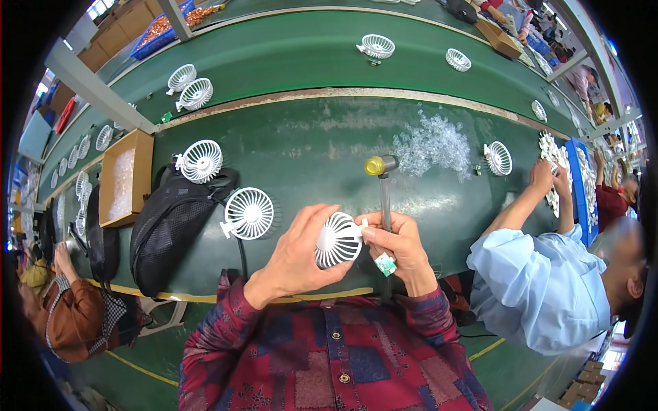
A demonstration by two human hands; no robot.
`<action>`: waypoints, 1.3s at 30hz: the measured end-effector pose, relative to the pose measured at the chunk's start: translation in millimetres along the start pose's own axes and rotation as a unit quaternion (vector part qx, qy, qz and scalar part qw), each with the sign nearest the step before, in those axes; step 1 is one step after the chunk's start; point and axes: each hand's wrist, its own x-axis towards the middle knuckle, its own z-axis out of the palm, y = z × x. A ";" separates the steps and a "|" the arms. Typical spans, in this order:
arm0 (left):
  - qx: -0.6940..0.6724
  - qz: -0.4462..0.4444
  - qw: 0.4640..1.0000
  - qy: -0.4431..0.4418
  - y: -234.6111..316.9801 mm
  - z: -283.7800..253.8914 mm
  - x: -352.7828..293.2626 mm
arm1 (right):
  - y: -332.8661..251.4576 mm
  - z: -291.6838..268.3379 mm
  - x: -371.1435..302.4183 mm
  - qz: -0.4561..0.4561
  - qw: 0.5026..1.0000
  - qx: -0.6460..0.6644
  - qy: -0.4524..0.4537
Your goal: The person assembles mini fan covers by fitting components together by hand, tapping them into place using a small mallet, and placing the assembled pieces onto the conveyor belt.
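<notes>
My left hand [296, 257] is wrapped round the side of a white round fan housing [336, 241] with slatted ribs, held above the near edge of the bench. At the housing's right side, my right hand [404, 250] pinches its small white neck between thumb and finger. A small green circuit board [385, 264] hangs just below those fingers. A mallet with a yellow-faced head [375, 165] has its handle running down to my right hand; whether the fingers grip the handle too is hidden. Another fan housing [249, 214] lies left of my left hand.
Small clear plastic parts [435, 147] lie heaped ahead. A black bag [175, 229] and a cardboard box [127, 179] sit at left. Beyond the ledge, a green conveyor belt [288, 55] carries fan housings. A co-worker in a light blue shirt [541, 281] works at right beside white parts.
</notes>
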 end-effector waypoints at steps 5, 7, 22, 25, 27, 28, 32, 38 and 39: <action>0.053 0.009 0.998 0.018 1.8 -9.1 4.0 | 9.5 15.7 2.6 -0.112 0.967 -0.184 0.137; 0.070 0.014 0.997 0.024 1.0 -15.4 6.3 | 8.3 17.6 4.6 -0.103 0.973 -0.161 0.131; 0.366 -0.016 0.911 0.186 -122.9 -116.5 153.9 | 7.1 18.5 -8.9 -0.387 0.863 -0.187 0.265; 0.326 -0.190 0.914 0.151 -172.5 -156.5 153.0 | 16.9 10.3 -16.8 -0.372 0.880 -0.217 0.197; 0.304 -0.232 0.916 0.122 -198.1 -173.1 146.3 | 20.7 7.8 -15.8 -0.325 0.899 -0.230 0.182; 0.293 -0.196 0.926 0.138 -203.0 -175.9 141.5 | 23.8 6.6 -11.5 -0.322 0.899 -0.225 0.192; 0.137 -0.203 0.943 0.227 -189.4 -169.9 131.5 | 17.7 15.9 -3.7 -0.249 0.931 -0.198 0.177; 0.046 -0.032 0.973 0.222 -69.5 -85.4 82.1 | 4.9 22.8 7.3 -0.168 0.953 -0.162 0.191; 0.029 -0.015 0.980 0.196 -48.2 -70.5 66.2 | 3.7 26.4 9.2 -0.168 0.955 -0.156 0.187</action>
